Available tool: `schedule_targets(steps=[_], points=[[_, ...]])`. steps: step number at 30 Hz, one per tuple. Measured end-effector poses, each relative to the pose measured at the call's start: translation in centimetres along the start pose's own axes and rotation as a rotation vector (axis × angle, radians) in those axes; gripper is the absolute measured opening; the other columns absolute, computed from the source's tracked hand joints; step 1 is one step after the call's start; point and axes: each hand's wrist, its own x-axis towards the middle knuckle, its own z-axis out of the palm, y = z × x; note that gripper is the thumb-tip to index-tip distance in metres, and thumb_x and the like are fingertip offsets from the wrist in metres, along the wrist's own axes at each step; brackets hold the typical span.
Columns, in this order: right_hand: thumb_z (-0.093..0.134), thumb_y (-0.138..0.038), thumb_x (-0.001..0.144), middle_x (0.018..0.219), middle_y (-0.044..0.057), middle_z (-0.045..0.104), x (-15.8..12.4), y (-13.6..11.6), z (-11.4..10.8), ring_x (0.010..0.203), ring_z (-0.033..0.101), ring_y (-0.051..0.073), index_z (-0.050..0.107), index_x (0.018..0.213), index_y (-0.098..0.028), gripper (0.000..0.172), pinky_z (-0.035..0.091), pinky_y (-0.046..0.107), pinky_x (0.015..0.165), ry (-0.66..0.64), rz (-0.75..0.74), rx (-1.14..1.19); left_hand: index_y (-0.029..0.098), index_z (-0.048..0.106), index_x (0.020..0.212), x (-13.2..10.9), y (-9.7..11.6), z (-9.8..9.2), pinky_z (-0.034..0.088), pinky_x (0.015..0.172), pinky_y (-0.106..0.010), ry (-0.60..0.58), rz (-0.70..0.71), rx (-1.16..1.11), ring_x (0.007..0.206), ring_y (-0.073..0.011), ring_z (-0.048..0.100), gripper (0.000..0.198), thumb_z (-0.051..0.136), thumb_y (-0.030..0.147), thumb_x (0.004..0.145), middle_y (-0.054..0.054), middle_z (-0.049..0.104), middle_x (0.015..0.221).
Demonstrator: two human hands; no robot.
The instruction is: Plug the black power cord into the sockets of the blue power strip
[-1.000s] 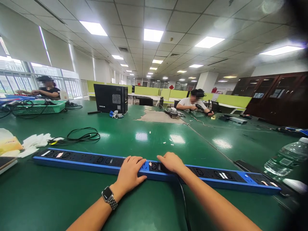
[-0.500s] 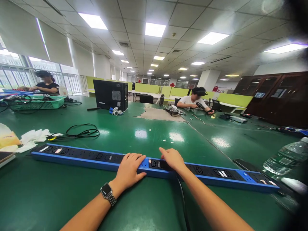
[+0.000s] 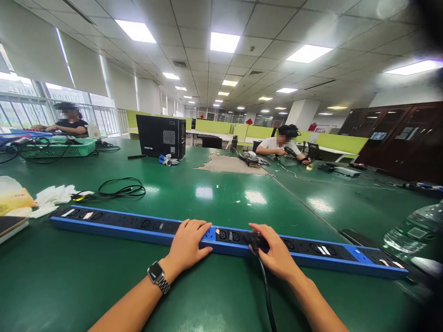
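A long blue power strip (image 3: 318, 263) with a black socket face lies across the green table before me. My left hand (image 3: 191, 240), a watch on its wrist, grips the strip near its middle, fingers over the top and thumb along the front side. Right of it, my right hand (image 3: 272, 249) is closed around a black power plug (image 3: 255, 240) at the sockets. The fingers partly cover the plug, and I cannot tell how deep it sits. From it a black cord (image 3: 266, 290) runs toward me over the table's front part.
A coiled black cable (image 3: 121, 188) and crumpled white tissues (image 3: 51, 199) lie beyond the strip's left end. A water bottle (image 3: 413, 230) stands at the right. Farther off are a black computer case (image 3: 157, 136), a green basket (image 3: 65, 148) and two people at work.
My right hand, earlier reaching over the strip with its fingers beyond it, has drawn back and now closes around the plug. My left hand stays on the strip.
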Motion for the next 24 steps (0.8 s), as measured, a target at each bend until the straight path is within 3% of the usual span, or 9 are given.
schedule_targets(steps=[4, 7, 12, 17, 24], points=[[0.060, -0.053, 0.084, 0.091, 0.007, 0.069, 0.9, -1.2, 1.8, 0.087, 0.061, 0.025, 0.067, 0.096, -0.022, 0.034, 0.046, 0.037, 0.076, 0.078, 0.100, -0.308, 0.024, 0.054, 0.131, 0.1, 0.0, 0.0, 0.035, 0.109, -0.053, 0.018, 0.003, 0.004, 0.121, -0.0288, 0.054, 0.061, 0.076, 0.031, 0.075, -0.009, 0.061, 0.131], [0.054, -0.056, 0.087, 0.079, 0.005, 0.066, 1.3, -2.0, 3.0, 0.078, 0.061, 0.023, 0.063, 0.084, -0.022, 0.036, 0.042, 0.034, 0.070, 0.144, 0.248, -0.446, 0.024, 0.055, 0.130, 0.1, 0.1, 0.1, 0.035, 0.109, -0.053, 0.022, -0.003, 0.004, 0.120, -0.0292, 0.055, 0.060, 0.076, 0.031, 0.075, -0.008, 0.062, 0.130], [0.051, -0.056, 0.087, 0.075, 0.002, 0.067, 1.3, -2.6, 3.4, 0.074, 0.063, 0.021, 0.064, 0.083, -0.024, 0.034, 0.037, 0.030, 0.066, 0.146, 0.374, -0.435, 0.025, 0.055, 0.130, 0.1, 0.2, 0.1, 0.035, 0.109, -0.052, 0.021, -0.007, 0.013, 0.121, -0.0293, 0.054, 0.059, 0.076, 0.032, 0.075, -0.009, 0.062, 0.130], [0.050, -0.058, 0.086, 0.080, 0.001, 0.071, 1.3, -2.7, 3.2, 0.078, 0.065, 0.021, 0.063, 0.082, -0.026, 0.035, 0.037, 0.030, 0.066, 0.151, 0.420, -0.369, 0.025, 0.053, 0.132, 0.2, 0.3, 0.1, 0.035, 0.108, -0.052, 0.021, -0.009, 0.027, 0.120, -0.0292, 0.055, 0.062, 0.076, 0.032, 0.075, -0.009, 0.062, 0.129], [0.053, -0.059, 0.081, 0.071, 0.000, 0.069, 1.6, -3.3, 2.6, 0.070, 0.065, 0.021, 0.064, 0.079, -0.028, 0.033, 0.037, 0.028, 0.060, 0.122, 0.522, -0.302, 0.026, 0.051, 0.134, 0.1, 0.3, 0.1, 0.036, 0.108, -0.051, 0.035, -0.009, 0.023, 0.119, -0.0284, 0.055, 0.065, 0.077, 0.033, 0.075, -0.008, 0.062, 0.128]])
